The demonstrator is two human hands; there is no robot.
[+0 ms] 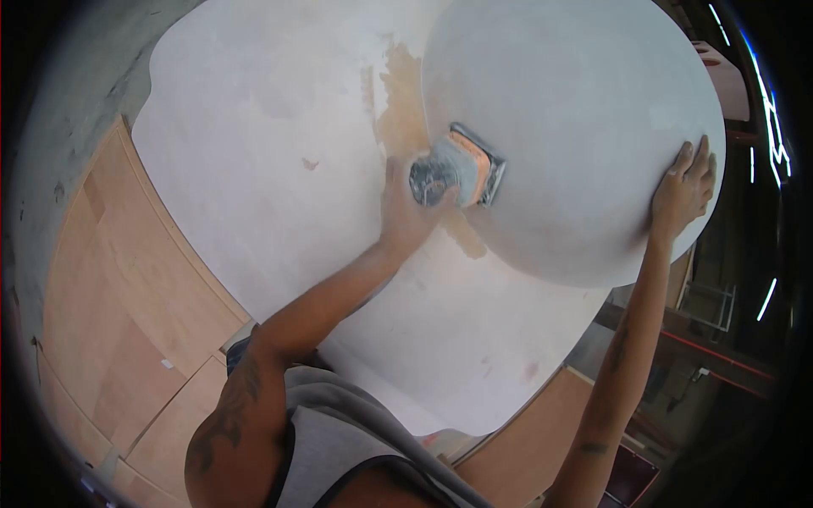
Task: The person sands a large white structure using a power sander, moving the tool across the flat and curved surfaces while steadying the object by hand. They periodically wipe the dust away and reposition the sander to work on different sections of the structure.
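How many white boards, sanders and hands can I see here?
White boards: 2, the round white board on top and the larger white board beneath.
Sanders: 1, the sander.
Hands: 2, the left hand gripping the sander and the right hand flat at the round white board's edge.
Total: 5.

soft even light, slight overall blur, strong fisheye bend, dark vignette corners, bright streaks far right.
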